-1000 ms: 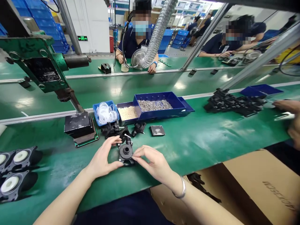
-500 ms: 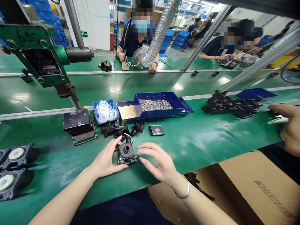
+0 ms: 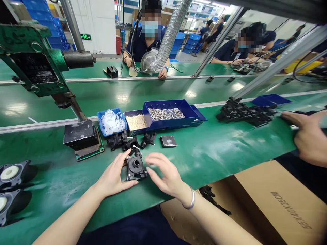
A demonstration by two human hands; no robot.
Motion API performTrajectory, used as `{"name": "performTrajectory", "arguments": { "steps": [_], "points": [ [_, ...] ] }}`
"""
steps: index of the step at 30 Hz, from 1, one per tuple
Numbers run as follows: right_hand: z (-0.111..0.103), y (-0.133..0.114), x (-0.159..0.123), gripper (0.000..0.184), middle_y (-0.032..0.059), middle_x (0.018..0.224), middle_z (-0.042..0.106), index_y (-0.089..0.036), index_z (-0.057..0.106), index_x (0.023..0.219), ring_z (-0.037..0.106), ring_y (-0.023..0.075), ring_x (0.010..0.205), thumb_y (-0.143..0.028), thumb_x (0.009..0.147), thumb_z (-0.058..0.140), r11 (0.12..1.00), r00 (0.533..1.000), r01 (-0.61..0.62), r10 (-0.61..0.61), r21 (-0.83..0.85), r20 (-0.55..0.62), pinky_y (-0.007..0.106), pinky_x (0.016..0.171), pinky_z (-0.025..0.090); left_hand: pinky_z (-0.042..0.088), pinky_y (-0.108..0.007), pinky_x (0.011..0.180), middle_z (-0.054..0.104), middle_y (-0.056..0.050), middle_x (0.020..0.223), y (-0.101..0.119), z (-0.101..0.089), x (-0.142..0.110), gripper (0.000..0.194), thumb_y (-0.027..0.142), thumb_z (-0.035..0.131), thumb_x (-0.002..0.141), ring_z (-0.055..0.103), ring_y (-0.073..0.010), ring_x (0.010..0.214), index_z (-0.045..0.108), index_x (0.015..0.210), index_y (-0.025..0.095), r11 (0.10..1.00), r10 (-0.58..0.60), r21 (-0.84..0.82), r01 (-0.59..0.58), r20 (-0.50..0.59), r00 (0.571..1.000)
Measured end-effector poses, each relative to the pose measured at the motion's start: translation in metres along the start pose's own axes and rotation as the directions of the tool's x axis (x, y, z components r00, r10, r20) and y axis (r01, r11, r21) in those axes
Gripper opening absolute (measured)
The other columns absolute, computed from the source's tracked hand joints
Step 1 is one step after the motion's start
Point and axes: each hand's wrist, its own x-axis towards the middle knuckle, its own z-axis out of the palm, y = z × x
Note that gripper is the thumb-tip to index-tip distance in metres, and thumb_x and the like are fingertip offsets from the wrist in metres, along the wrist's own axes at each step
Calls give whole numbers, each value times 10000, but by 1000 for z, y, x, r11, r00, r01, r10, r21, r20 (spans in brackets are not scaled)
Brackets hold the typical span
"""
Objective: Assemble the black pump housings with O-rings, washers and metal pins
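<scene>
A black plastic pump housing (image 3: 136,164) with a round port in its middle stands on the green bench in front of me. A thin white piece sticks out at its top, and small screws show at its corners. My left hand (image 3: 112,175) grips the housing from the left, fingers at its upper edge and thumb along its lower edge. On the other side, my right hand (image 3: 166,173) has its fingers curved and apart, thumb and fingertips close to the housing's right edge. Whether they touch it I cannot tell. Several more black housings (image 3: 116,140) lie just behind.
Behind are a blue tray of white rings (image 3: 112,121), a bin of beige pieces (image 3: 137,122) and a blue bin of screws (image 3: 166,114). A green press (image 3: 33,64) stands left. Another person's hand (image 3: 309,132) is at right, near piled black parts (image 3: 245,112). A cardboard box (image 3: 281,200) sits below.
My right hand has come nearer to the housing's right edge. My left hand keeps its grip. The whole view has shifted slightly, and the other person's hand at right has moved a little leftward.
</scene>
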Motion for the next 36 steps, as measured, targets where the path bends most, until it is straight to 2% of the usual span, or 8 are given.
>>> {"name": "performTrajectory", "arguments": {
  "steps": [2,5,16,21,25,28,34,36],
  "points": [
    [-1,4,5,501,110,1288,643,-269,469,1418,593,258,1198,-136,941,542,1000,1000,-7,7,-4,22,472,1000,521,459,-497,1134,410,-123,1553,-1,0,0,1047,430,788,777,420,-327,1435,118,1576,332,1000,2,10,-2,4,1000],
    [-2,10,10,523,90,1274,667,-279,459,1436,605,257,1150,-145,940,557,1000,997,-2,3,-11,82,484,993,518,468,-493,1127,420,-119,1554,-1,1,0,1045,446,790,770,415,-330,1439,137,1577,329,1000,0,14,0,-4,1000],
    [9,14,2,415,63,1123,727,-262,583,1302,658,205,911,-98,921,559,995,998,-53,55,81,-20,402,839,544,491,-480,1106,412,-124,1552,-1,1,1,1022,447,782,782,407,-334,1441,151,1576,321,1000,-2,3,2,4,1000],
    [11,17,2,410,70,1196,718,-254,581,1297,670,209,985,-84,926,542,995,997,-49,53,86,-51,414,884,547,494,-492,1096,378,-137,1553,-2,2,1,1019,434,774,796,380,-339,1450,130,1577,319,1000,9,-11,-9,5,1000],
    [11,16,1,421,63,1219,715,-259,573,1295,665,213,995,-72,918,551,997,999,-32,35,77,-41,421,883,547,501,-486,1088,411,-134,1507,-2,2,1,1016,420,784,789,466,-321,1379,146,1574,320,1000,10,-29,-10,1,1000],
    [9,15,2,439,53,1190,723,-272,566,1306,663,194,897,-62,920,545,997,998,-45,48,68,-38,408,840,550,516,-469,1074,440,-122,1459,-1,1,1,1013,408,786,786,524,-297,1314,152,1572,328,999,9,-51,-9,-3,1000],
    [5,15,4,433,118,1241,623,-236,544,1287,605,245,1108,-59,892,567,996,976,-40,57,84,-210,418,866,546,506,-472,1084,401,-122,1432,1,0,2,960,378,769,807,491,-284,1323,179,1563,331,990,43,-137,-44,-12,999],
    [5,16,3,434,121,1251,595,-236,528,1305,600,235,1088,-76,904,565,991,976,-76,97,112,-196,408,857,548,507,-473,1082,411,-116,1402,1,-1,3,910,363,739,836,498,-270,1314,187,1559,332,985,36,-170,-41,-30,999]
  ]
}}
